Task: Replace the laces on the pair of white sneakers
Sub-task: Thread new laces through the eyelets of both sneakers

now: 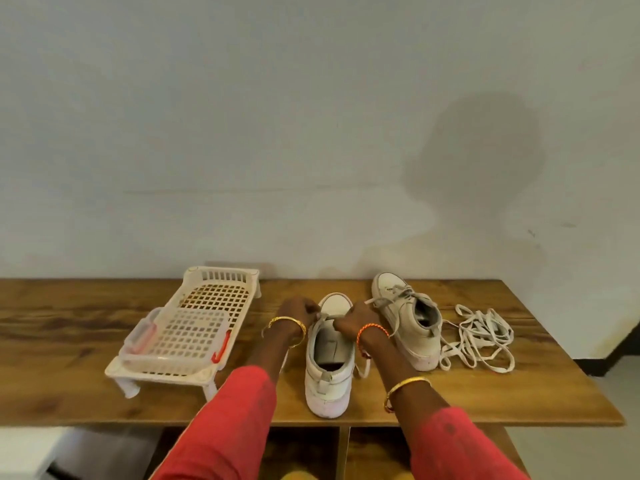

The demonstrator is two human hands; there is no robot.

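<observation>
working at the near sneaker [329, 362], which stands upright on the wooden table [69, 341] with its heel toward me and its toe toward the wall [242, 116]. my left hand [298, 309] sits at the left side of the toe end, fingers curled and pinching the lace [320, 316] there. my right hand [354, 317] sits at the right side of the same shoe, fingers curled round the other part of that lace, a free end of which runs on to the right [372, 301] past my knuckles. another strand hangs down beside the shoe [363, 367], below my right wrist. the second sneaker [412, 320] stands just right of the first, angled, laced, its heel also toward me. a loose tangle of spare laces [481, 332] lies on the table to the right of the second sneaker, touching its heel side. left of my arms, a white plastic basket rack [221, 275] stands on short legs; a clear lidded container [138, 344] with red clips rests in its near end. both forearms wear red sleeves [242, 403] and gold bangles [287, 322]; an orange thread [372, 328] circles my right wrist.
</observation>
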